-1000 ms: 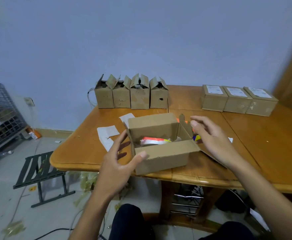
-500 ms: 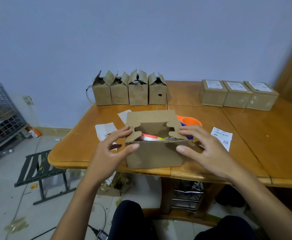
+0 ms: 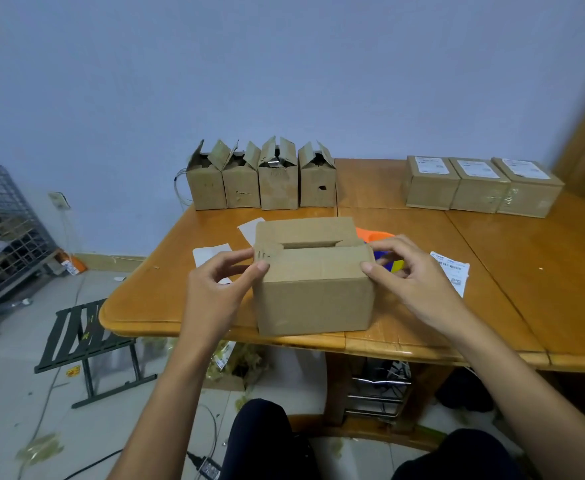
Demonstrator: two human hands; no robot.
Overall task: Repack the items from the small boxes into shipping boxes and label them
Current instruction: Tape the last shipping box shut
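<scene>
A brown cardboard shipping box (image 3: 315,292) stands at the near edge of the wooden table (image 3: 491,299). Its top flaps are folded almost flat, with a narrow dark gap left between them. My left hand (image 3: 220,289) pinches the box's upper left corner between thumb and fingers. My right hand (image 3: 408,275) holds the upper right corner, thumb on the front flap's edge. Several small open boxes (image 3: 261,183) line the back of the table. Three sealed boxes with white labels (image 3: 479,185) sit at the back right.
An orange and blue object (image 3: 377,237) peeks out behind the box. A printed label (image 3: 452,273) lies to the right, blank paper slips (image 3: 208,254) to the left. A dark folding stool (image 3: 86,341) and a wire cage (image 3: 3,233) stand on the floor at left.
The open box has been closed: the side flaps went in, then the long flaps folded down. Both hands moved from the box's sides up to its top corners.
</scene>
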